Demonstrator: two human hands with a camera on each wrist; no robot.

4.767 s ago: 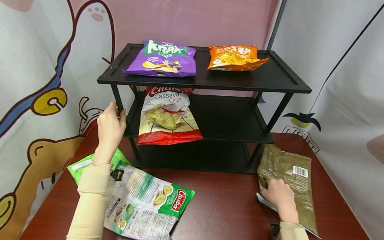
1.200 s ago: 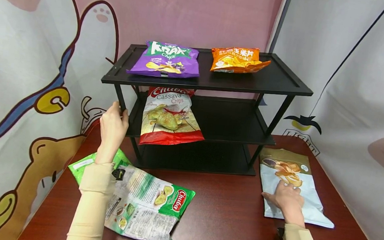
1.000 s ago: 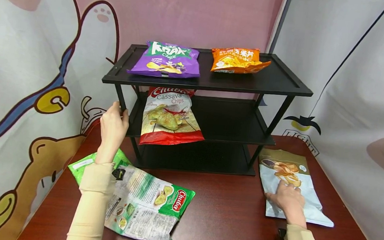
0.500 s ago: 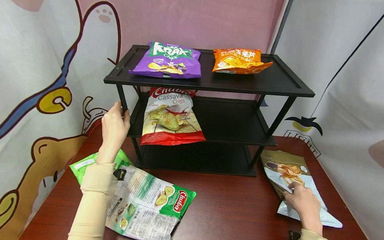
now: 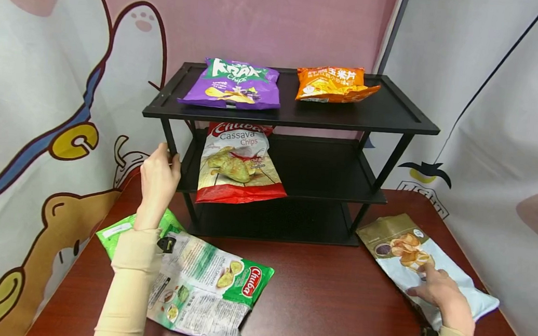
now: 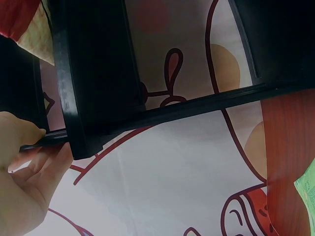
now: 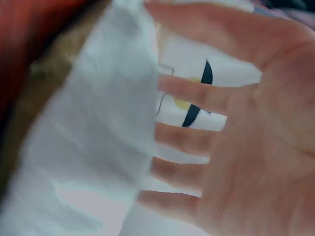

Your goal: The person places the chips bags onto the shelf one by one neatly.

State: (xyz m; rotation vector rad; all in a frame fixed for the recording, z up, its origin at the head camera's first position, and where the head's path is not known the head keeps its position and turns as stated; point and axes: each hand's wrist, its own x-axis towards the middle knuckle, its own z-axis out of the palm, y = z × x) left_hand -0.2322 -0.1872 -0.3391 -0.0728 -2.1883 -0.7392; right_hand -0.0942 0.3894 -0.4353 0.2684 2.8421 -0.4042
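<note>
My left hand (image 5: 159, 178) grips the left front post of the black shelf rack (image 5: 300, 119). In the left wrist view, the thumb and fingers of the left hand (image 6: 29, 172) wrap round that post beside a shelf edge. At the right of the table, my right hand (image 5: 443, 294) rests on a white-and-gold chip bag (image 5: 401, 255), which lies slanted with its picture side up. The right wrist view shows the right hand (image 7: 236, 132) spread, its fingers fairly straight and their tips against the pale bag (image 7: 98, 118).
A purple chip bag (image 5: 237, 85) and an orange one (image 5: 331, 86) lie on the top shelf. A red-and-white cassava chip bag (image 5: 238, 163) leans over the middle shelf's front. On the table (image 5: 316, 296), a green-and-white chip bag (image 5: 204, 288) overlaps a bright green packet (image 5: 117, 230).
The white-and-gold bag was turned from its back to its picture side, then swung askew with its lower end going right. My right hand moved right with it. My left hand stayed on the post.
</note>
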